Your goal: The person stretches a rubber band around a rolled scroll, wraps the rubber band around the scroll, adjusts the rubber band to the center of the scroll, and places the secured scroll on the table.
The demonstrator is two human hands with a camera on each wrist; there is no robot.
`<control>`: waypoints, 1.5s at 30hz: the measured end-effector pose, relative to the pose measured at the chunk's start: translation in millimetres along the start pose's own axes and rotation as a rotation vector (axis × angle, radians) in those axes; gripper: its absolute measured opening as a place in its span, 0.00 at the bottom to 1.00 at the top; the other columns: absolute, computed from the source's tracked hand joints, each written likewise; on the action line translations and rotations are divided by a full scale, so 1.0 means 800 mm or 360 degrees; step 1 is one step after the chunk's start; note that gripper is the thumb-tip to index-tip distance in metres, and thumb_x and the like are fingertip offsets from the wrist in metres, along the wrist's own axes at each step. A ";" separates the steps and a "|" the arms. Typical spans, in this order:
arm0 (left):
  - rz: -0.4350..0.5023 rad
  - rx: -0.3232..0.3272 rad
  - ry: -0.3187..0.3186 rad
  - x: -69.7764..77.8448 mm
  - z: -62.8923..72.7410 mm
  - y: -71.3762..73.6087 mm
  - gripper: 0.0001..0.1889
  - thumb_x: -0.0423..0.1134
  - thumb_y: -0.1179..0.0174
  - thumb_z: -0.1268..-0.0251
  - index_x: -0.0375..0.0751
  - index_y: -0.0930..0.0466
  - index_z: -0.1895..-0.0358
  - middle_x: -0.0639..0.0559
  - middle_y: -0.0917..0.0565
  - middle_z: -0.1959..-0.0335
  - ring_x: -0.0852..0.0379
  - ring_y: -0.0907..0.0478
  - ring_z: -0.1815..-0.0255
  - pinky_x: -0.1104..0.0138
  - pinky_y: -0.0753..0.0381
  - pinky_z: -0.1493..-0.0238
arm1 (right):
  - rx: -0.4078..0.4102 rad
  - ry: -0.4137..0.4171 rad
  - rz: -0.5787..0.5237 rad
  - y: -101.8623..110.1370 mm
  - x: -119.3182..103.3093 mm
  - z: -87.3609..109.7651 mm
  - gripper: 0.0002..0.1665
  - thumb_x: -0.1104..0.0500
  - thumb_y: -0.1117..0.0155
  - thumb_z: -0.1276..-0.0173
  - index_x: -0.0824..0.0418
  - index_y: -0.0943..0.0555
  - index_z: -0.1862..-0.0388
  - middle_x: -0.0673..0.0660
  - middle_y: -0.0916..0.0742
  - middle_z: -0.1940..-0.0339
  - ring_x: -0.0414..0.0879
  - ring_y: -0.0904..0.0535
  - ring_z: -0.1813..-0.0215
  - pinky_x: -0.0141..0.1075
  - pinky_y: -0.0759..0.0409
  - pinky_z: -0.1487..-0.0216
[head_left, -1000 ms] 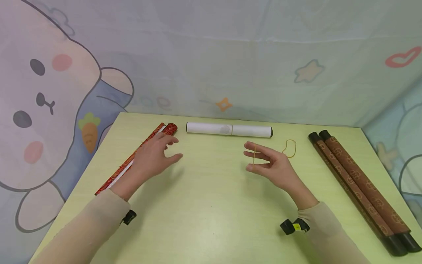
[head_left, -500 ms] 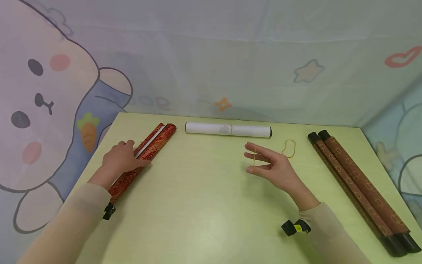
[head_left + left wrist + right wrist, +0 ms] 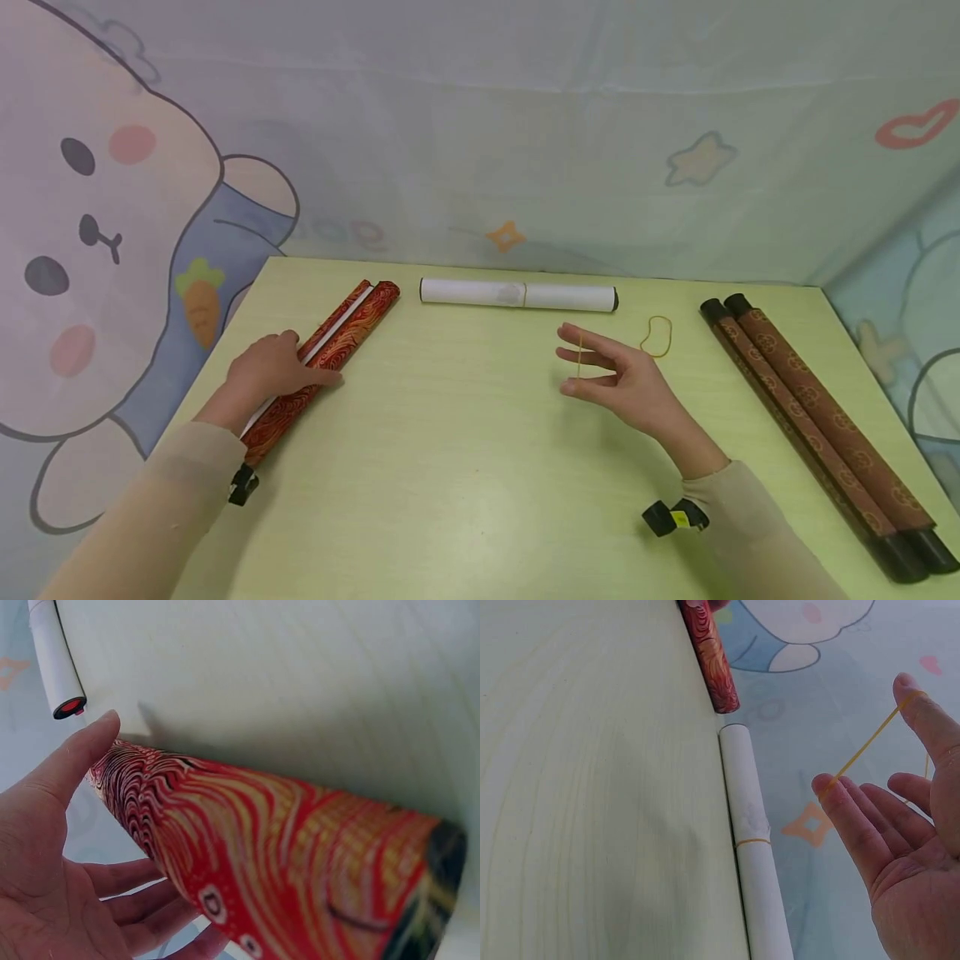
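Note:
At the left of the table, my left hand (image 3: 266, 371) grips a red scroll (image 3: 360, 325) with gold swirls and a white strip along its length. In the left wrist view, the thumb lies over one side of the red roll (image 3: 255, 832) and the fingers reach behind the other. My right hand (image 3: 626, 379) is raised right of centre, its fingers spread. A yellow rubber band (image 3: 866, 746) is stretched between thumb and index finger in the right wrist view. On the table beyond that hand lies a second rubber band (image 3: 671, 333), loose.
A white scroll (image 3: 465, 292) with a rubber band round its middle lies along the table's back edge. Two brown patterned scrolls (image 3: 817, 417) with black ends lie side by side at the right. A printed cloth (image 3: 465, 125) hangs behind the table.
My left hand has moved left and toward me, from above the red scroll down to a grip round it. My right hand holds its place with the band stretched.

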State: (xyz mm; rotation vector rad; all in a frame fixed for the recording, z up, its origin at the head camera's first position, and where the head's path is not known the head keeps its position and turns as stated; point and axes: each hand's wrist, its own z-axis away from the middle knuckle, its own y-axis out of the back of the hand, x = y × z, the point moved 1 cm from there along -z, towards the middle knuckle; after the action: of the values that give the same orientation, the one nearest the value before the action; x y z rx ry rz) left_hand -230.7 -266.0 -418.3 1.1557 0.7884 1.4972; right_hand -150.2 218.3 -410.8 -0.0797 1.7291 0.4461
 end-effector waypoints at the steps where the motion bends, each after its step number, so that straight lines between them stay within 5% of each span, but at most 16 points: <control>1: 0.0003 0.0004 0.0001 0.000 -0.001 -0.001 0.54 0.71 0.29 0.41 0.18 0.31 0.38 0.24 0.20 0.45 0.32 0.20 0.51 0.44 0.18 0.57 | -0.0001 0.0003 0.0002 0.000 0.000 0.000 0.43 0.69 0.24 0.31 0.61 0.29 0.19 0.55 0.22 0.21 0.41 0.18 0.30 0.39 0.11 0.44; 12: 0.0031 0.0074 -0.0005 0.003 -0.001 -0.003 0.45 0.65 0.26 0.39 0.21 0.27 0.45 0.32 0.17 0.58 0.39 0.19 0.62 0.51 0.19 0.64 | -0.0007 0.0020 0.0031 0.001 0.003 0.002 0.42 0.68 0.24 0.30 0.61 0.28 0.19 0.59 0.22 0.21 0.41 0.18 0.30 0.39 0.11 0.44; 21: 0.0075 0.0110 0.0014 -0.002 -0.002 0.001 0.52 0.63 0.27 0.37 0.17 0.32 0.30 0.23 0.19 0.41 0.28 0.19 0.47 0.39 0.17 0.48 | -0.0015 0.0001 0.0030 0.002 0.006 0.004 0.42 0.66 0.24 0.30 0.59 0.28 0.19 0.58 0.22 0.21 0.51 0.19 0.27 0.40 0.12 0.44; 30: 0.0117 0.0090 -0.0029 -0.009 -0.008 0.003 0.51 0.60 0.27 0.36 0.15 0.33 0.30 0.19 0.23 0.37 0.21 0.27 0.36 0.36 0.22 0.38 | -0.0021 -0.0002 0.0039 0.001 0.009 0.004 0.42 0.66 0.24 0.29 0.60 0.28 0.19 0.60 0.23 0.21 0.48 0.20 0.27 0.39 0.12 0.42; 45: 0.0162 0.0036 -0.0044 -0.007 -0.010 0.001 0.47 0.59 0.28 0.34 0.18 0.31 0.31 0.19 0.25 0.34 0.21 0.26 0.37 0.36 0.21 0.39 | -0.0035 -0.0021 0.0061 0.000 0.010 0.004 0.41 0.67 0.25 0.29 0.61 0.28 0.19 0.63 0.23 0.21 0.52 0.21 0.26 0.37 0.13 0.41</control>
State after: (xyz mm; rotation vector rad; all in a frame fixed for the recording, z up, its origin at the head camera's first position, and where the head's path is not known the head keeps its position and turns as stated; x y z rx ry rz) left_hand -238.6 -271.2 -421.5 1.2472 0.7388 1.5558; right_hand -148.7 221.3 -418.8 -0.0596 1.7151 0.4930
